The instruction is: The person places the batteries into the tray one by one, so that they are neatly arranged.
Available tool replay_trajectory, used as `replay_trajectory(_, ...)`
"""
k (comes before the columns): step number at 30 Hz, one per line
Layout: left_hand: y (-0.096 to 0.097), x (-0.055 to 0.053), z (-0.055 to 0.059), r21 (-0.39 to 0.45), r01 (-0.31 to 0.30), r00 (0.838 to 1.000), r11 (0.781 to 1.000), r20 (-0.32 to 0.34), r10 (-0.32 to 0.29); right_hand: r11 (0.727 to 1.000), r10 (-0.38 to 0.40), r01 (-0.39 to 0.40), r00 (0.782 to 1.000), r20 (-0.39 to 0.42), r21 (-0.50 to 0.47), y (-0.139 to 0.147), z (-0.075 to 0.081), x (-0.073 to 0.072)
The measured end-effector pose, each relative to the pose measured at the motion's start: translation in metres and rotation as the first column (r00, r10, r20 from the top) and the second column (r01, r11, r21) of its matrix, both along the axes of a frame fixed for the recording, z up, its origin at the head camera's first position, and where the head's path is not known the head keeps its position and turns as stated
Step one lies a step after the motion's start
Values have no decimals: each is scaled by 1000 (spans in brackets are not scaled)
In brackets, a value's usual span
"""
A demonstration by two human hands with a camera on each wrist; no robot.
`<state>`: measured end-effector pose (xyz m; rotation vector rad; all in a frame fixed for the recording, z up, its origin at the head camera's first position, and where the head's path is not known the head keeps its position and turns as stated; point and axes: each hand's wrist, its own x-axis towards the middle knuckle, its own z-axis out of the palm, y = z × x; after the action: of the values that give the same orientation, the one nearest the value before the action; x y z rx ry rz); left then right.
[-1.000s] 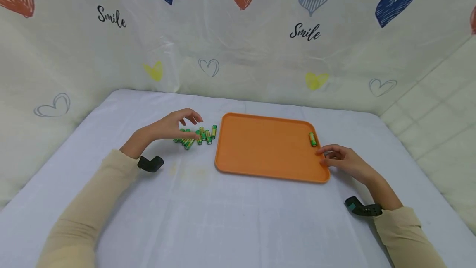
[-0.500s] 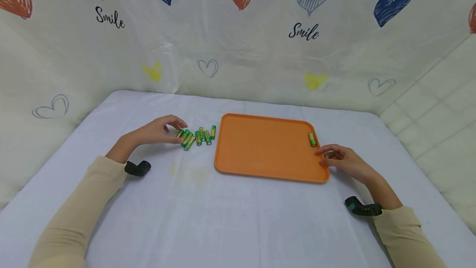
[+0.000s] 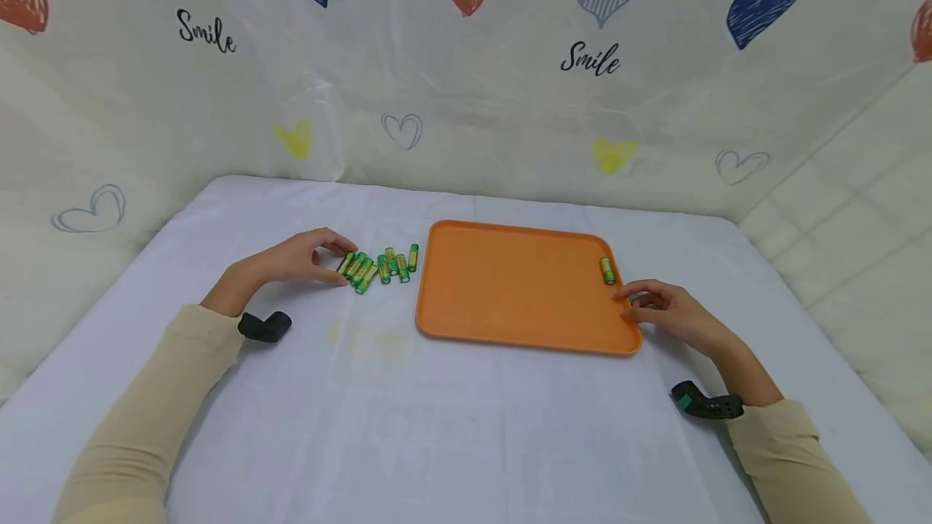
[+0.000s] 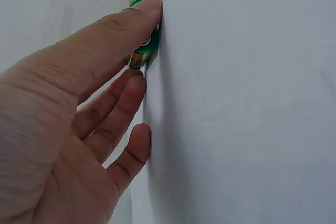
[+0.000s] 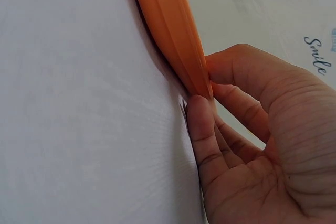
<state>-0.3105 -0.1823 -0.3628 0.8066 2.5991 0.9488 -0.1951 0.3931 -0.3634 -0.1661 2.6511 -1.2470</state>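
Note:
At the left end of a row of green-and-yellow batteries (image 3: 365, 278), my left hand (image 3: 291, 259) pinches the outermost battery (image 3: 345, 263) by its two ends. In the left wrist view the thumb (image 4: 121, 32) covers part of the battery ends, and the fingertips behind are partly hidden. An orange tray (image 3: 510, 289) lies right of the batteries, with a single battery (image 3: 607, 270) near its right rim. My right hand (image 3: 677, 314) rests loosely over that rim, thumb and fingers bent. The right wrist view has its thumb (image 5: 231, 69) touching the tray edge (image 5: 173, 30).
Several more batteries (image 3: 393, 264) lie between the left hand's row and the tray. A white cloth (image 3: 437, 435) covers the table. Behind it hangs a pale curtain (image 3: 495, 103) printed with hearts and "Smile". Each wrist wears a black device (image 3: 265, 327).
My left hand has moved left and down from above the batteries to the leftmost one, closing its fingers on that battery's ends. The right hand has stayed at the tray rim.

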Motion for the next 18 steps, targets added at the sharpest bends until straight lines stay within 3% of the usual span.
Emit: replay_trajectory(18,0,-2,-2,3,-2,999,1000,-46,2,1000,1,-1,1000,1,-11,-2,1,3)
